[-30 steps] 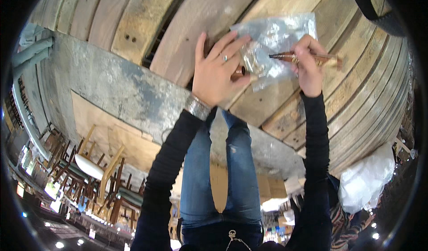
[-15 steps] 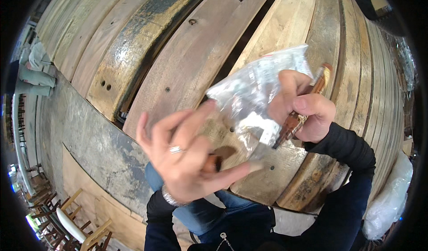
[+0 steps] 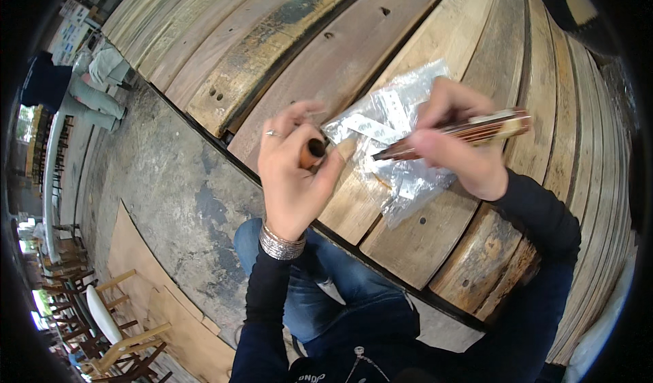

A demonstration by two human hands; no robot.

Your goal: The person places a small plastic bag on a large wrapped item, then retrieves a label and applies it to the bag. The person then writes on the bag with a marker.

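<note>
My left hand [image 3: 289, 169], with a ring and a bracelet, is curled around a small orange-brown wooden piece [image 3: 305, 157] with a dark round hollow end. Its thumb and forefinger reach toward the clear plastic bag [image 3: 398, 203]. White printed strips and small items lie inside the bag, on the plank top. Over the bag's right part, my right hand [image 3: 469, 158] pinches a slim, reddish-brown striped piece [image 3: 469, 132]. This piece tapers to a dark tip pointing left, while its pale, shiny end sticks out to the right. Its exact kind cannot be made out.
The bench of worn wooden planks [image 3: 286, 63] has dark gaps between boards. Concrete floor [image 3: 197, 179] and a plywood sheet [image 3: 160, 294] lie to the left, with stacked chairs [image 3: 112, 315] beyond. A person in grey trousers [image 3: 95, 104] stands at the far left.
My left hand has moved up, and the hollow wooden end now shows clearly. My right hand has turned the striped piece from steep to nearly level. The bag has shifted slightly.
</note>
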